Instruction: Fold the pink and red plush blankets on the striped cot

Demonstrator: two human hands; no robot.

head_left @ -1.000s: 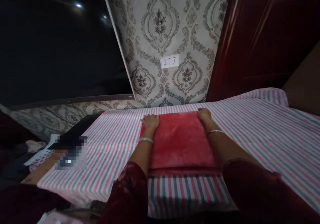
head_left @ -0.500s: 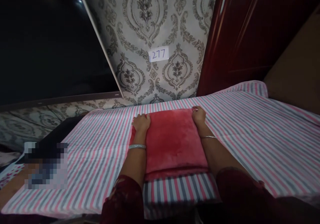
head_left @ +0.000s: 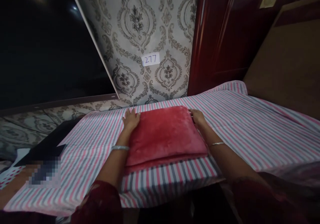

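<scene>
A folded red plush cloth [head_left: 163,134] lies on a bed covered with a pink, grey and white striped sheet [head_left: 250,130]. My left hand [head_left: 130,120] rests flat at the cloth's far left corner, fingers stretched out on the sheet and the cloth's edge. At the far right corner my right hand [head_left: 197,117] has its fingers curled against the cloth's side. A silver bangle sits on each wrist, and dark red sleeves cover my forearms.
Patterned grey wallpaper [head_left: 140,33] with a white label reading 277 [head_left: 150,59] stands behind the bed. A dark red wooden door [head_left: 220,37] is at the right, a brown panel [head_left: 287,60] further right. A dark object [head_left: 47,144] lies at the bed's left edge.
Both hands have slid off the top of the red cloth to its outer far corners. The view has shifted right and down a little.
</scene>
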